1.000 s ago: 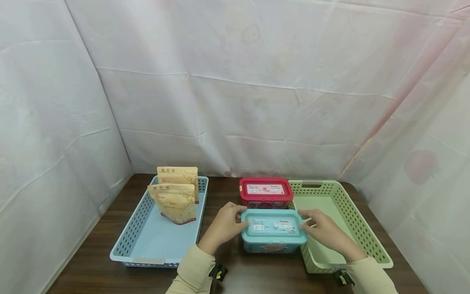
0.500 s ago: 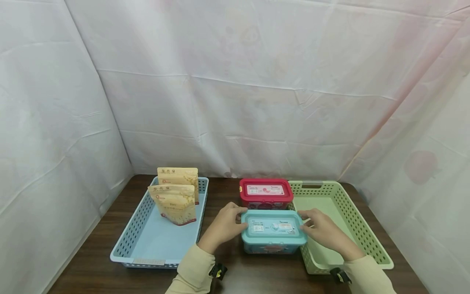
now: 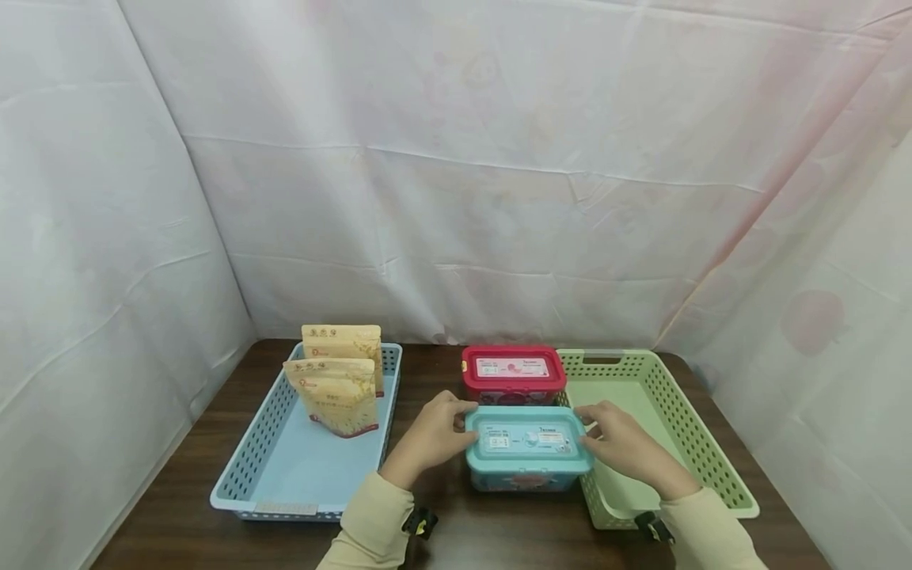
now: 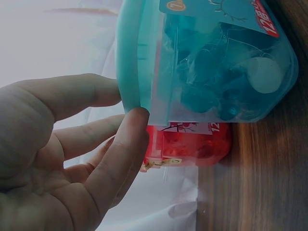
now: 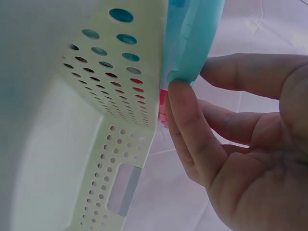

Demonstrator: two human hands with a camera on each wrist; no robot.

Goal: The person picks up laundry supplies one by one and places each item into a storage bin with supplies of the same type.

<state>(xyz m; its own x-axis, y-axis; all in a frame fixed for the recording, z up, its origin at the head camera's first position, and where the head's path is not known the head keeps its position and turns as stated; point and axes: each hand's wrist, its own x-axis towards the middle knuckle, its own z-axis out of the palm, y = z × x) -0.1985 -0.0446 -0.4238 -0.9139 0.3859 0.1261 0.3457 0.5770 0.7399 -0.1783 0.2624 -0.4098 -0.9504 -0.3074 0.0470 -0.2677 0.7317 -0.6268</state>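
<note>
A turquoise lidded tub (image 3: 530, 459) stands on the table, and the left wrist view shows laundry pods (image 4: 199, 98) through its clear wall. My left hand (image 3: 436, 435) pinches the rim of its lid (image 4: 129, 57) at the left end, thumb on one side and fingertips on the other. At the right end, my right hand (image 3: 625, 447) pinches the lid's rim in the same way, as the right wrist view confirms. A red tub (image 3: 514, 352) of the same shape stands just behind the turquoise one, its front partly hidden.
A light green basket (image 3: 694, 419) stands close against the tubs' right side, under my right forearm. On the left, a light blue basket (image 3: 306, 475) holds two yellow pouches (image 3: 338, 400) standing upright. White cloth (image 3: 456, 198) hangs behind the dark wooden table (image 3: 499, 538).
The head view has shifted very slightly. My right wrist has come a little inward, while both hands keep their grip on the turquoise tub's lid and the tub stays put.
</note>
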